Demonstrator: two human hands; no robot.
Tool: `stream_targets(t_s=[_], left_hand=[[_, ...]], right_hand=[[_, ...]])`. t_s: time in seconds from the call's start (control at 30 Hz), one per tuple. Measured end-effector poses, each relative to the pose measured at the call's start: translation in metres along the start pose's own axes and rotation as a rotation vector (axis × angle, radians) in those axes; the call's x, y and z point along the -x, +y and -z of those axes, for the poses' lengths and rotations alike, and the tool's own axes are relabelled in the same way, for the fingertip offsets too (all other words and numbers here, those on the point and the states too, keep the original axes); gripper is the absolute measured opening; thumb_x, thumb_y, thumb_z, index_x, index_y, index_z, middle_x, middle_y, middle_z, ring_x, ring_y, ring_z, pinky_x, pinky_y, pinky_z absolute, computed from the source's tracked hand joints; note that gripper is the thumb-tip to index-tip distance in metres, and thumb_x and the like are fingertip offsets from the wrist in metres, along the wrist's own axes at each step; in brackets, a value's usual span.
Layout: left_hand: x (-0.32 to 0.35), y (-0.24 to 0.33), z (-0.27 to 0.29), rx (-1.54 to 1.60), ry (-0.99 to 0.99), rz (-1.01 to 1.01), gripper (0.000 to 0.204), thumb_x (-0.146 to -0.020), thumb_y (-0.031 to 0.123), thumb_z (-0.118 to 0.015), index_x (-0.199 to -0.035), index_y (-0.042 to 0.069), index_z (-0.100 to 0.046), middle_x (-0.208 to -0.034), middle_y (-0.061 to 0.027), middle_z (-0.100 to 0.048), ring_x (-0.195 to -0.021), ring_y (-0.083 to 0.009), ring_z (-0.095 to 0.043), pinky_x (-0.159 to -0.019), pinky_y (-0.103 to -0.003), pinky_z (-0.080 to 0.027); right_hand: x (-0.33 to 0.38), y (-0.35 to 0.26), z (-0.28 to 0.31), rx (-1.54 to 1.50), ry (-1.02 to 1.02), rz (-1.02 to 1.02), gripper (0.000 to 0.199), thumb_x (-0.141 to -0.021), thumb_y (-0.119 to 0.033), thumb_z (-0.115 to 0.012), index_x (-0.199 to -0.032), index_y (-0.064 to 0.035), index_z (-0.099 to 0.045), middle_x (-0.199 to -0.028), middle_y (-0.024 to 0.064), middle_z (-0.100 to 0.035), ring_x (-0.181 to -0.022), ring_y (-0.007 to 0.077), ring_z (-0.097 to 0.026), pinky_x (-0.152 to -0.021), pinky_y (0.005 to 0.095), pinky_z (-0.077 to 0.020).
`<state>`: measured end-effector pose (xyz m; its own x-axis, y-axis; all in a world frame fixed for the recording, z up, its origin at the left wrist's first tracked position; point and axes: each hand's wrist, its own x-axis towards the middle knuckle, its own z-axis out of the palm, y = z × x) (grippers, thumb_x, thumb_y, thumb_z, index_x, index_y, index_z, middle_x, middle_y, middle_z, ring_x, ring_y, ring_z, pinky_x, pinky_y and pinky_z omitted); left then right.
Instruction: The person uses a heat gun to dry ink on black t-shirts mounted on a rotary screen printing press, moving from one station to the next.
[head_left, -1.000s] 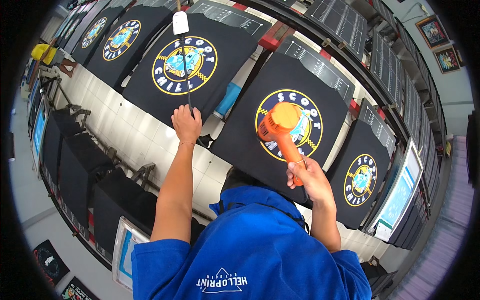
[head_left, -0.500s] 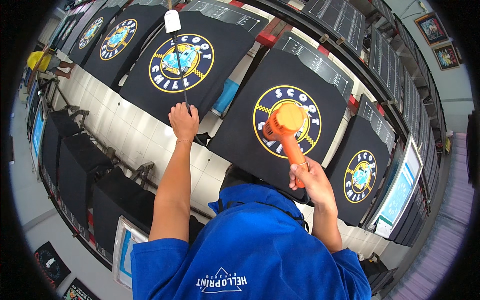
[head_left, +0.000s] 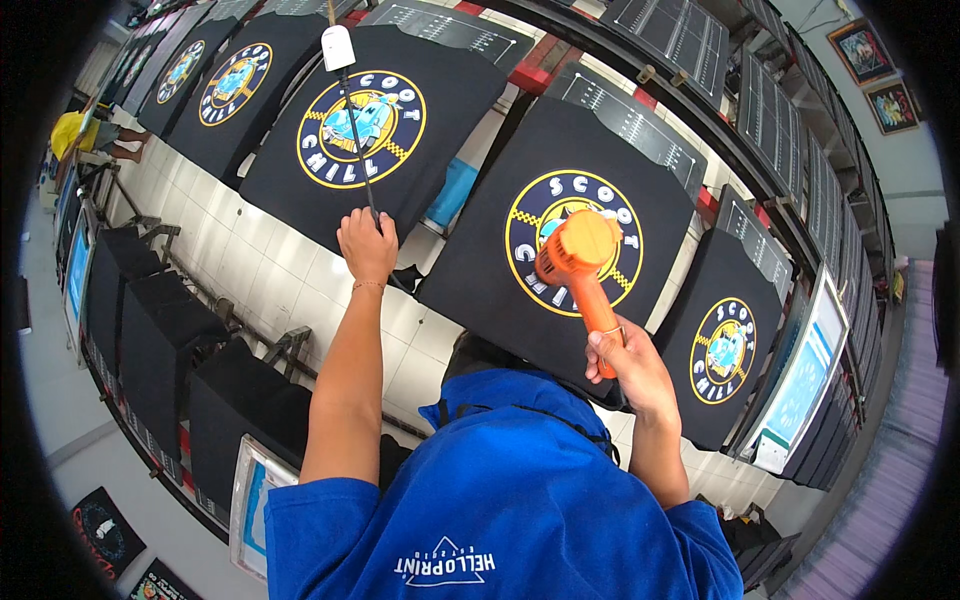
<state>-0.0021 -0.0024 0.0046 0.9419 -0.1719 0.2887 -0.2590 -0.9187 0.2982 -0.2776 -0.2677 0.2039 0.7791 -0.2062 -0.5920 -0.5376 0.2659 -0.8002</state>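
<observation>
1. Grips the orange heat gun (head_left: pixel 590 262) by its handle in the right hand (head_left: pixel 634 370), above a black printed shirt (head_left: pixel 495 245).
2. Holds the black cable (head_left: pixel 357 140) in the curled left hand (head_left: pixel 367 247), near a neighbouring shirt (head_left: pixel 385 120).

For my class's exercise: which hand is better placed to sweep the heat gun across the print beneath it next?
Right, probably: the right hand grips the orange heat gun over the round print, while the left hand holds the black cord.

Orange heat gun (head_left: pixel 588 258) — over black shirt (head_left: pixel 490 265)
</observation>
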Motion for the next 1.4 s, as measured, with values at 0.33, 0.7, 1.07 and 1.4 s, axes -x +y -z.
stream_targets(t_s=[0.33, 0.7, 1.07, 1.4], left_hand=[[0.001, -0.001, 0.000, -0.005, -0.004, -0.008, 0.025, -0.091, 0.024, -0.056, -0.091, 0.001, -0.064, -0.089, -0.0124, -0.059, -0.090, -0.0327, -0.056, -0.080, -0.045, -0.042], [0.001, -0.003, -0.004, -0.001, 0.023, -0.018, 0.024, -0.092, 0.024, -0.056, -0.088, 0.001, -0.063, -0.088, -0.0127, -0.060, -0.089, -0.0332, -0.055, -0.079, -0.045, -0.042], [0.002, -0.001, -0.001, -0.018, -0.001, -0.009, 0.024, -0.092, 0.024, -0.054, -0.088, 0.001, -0.063, -0.090, -0.0130, -0.060, -0.090, -0.0335, -0.055, -0.081, -0.046, -0.042], [0.002, -0.001, -0.004, -0.025, 0.026, -0.024, 0.026, -0.091, 0.024, -0.055, -0.087, 0.000, -0.064, -0.087, -0.0121, -0.059, -0.088, -0.0320, -0.055, -0.079, -0.044, -0.042]], right_hand=[[0.016, 0.004, 0.009, -0.008, -0.091, -0.108, 0.028, -0.096, -0.026, -0.063, -0.107, -0.0009, -0.057, -0.075, 0.0011, -0.058, -0.061, 0.0098, -0.059, -0.055, 0.0231, -0.0497], [0.022, 0.004, 0.016, -0.020, -0.069, -0.106, 0.027, -0.096, -0.024, -0.064, -0.107, -0.0011, -0.056, -0.074, -0.0001, -0.057, -0.061, 0.0088, -0.060, -0.055, 0.0227, -0.0498], [0.031, 0.004, 0.024, 0.003, -0.054, -0.137, 0.028, -0.095, -0.023, -0.064, -0.110, -0.0010, -0.056, -0.075, 0.0010, -0.058, -0.063, 0.0099, -0.060, -0.055, 0.0226, -0.0495], [0.031, 0.010, 0.028, -0.030, 0.003, -0.065, 0.026, -0.095, -0.023, -0.063, -0.108, -0.0012, -0.056, -0.074, 0.0013, -0.058, -0.063, 0.0105, -0.061, -0.056, 0.0233, -0.0498]])
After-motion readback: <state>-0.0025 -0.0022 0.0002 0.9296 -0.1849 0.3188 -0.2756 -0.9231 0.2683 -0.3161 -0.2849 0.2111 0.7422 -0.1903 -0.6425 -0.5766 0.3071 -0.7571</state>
